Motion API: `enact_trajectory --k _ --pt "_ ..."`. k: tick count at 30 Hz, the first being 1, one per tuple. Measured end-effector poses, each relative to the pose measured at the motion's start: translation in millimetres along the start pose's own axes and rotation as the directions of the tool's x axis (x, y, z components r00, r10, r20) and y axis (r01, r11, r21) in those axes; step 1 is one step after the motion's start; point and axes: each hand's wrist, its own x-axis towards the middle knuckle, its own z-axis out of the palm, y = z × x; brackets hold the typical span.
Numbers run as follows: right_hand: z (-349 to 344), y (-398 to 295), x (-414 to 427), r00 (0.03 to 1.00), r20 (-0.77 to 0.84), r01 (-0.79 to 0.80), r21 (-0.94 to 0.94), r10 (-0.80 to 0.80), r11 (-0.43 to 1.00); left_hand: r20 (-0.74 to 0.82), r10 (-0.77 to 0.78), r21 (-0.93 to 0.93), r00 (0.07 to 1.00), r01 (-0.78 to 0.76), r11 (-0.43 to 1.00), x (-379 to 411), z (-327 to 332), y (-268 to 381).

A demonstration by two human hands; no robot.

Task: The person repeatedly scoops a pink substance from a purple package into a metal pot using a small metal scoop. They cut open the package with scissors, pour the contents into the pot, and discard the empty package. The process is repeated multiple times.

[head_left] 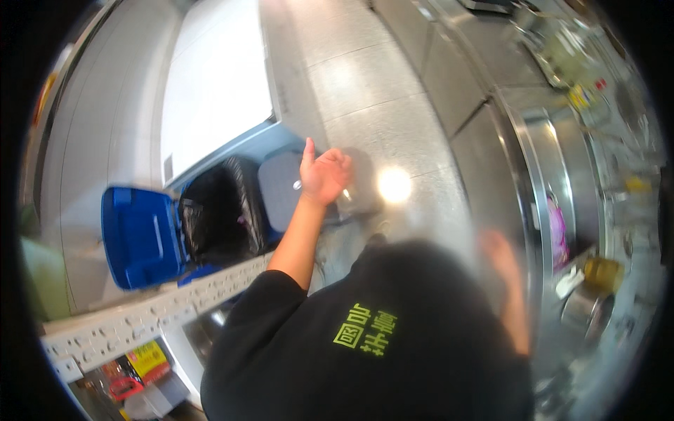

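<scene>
My left hand (pixel 326 174) is held out over the floor, thumb raised and apart from its loosely curled fingers. I see nothing in it. Just left of it in the picture is a bin with a grey lid (pixel 279 187), and past that a bin lined with a black plastic bag (pixel 224 210). The blue lid (pixel 142 237) of the lined bin hangs back. My right hand (pixel 497 250) is motion-blurred, low beside the stainless steel counter front (pixel 489 158). Whether it holds anything is unclear.
A white-topped chest (pixel 218 79) stands beyond the bins. A perforated shelf beam (pixel 158 305) crosses the lower left, with packages (pixel 147 363) below it. At right, a steel sink (pixel 568 173) has a purple item (pixel 558 231) at its edge. A metal pot (pixel 587 310) sits nearby.
</scene>
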Motion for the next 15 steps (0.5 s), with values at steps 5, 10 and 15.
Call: enact_trajectory --k 5,10,15 --pt "-51 98 -72 0.975 -0.219 -0.003 0.177 0.042 0.984 0.169 -0.236 0.071 0.957 0.227 0.971 81 54 -74" --pt "-98 245 -158 0.915 -0.374 -0.023 0.327 0.152 0.945 0.227 -0.379 0.110 0.897 0.363 0.925 126 129 -202" --pt "-132 326 -241 0.791 -0.522 0.024 0.550 0.321 0.835 0.220 -0.501 0.224 0.837 0.457 0.861 175 225 -337"
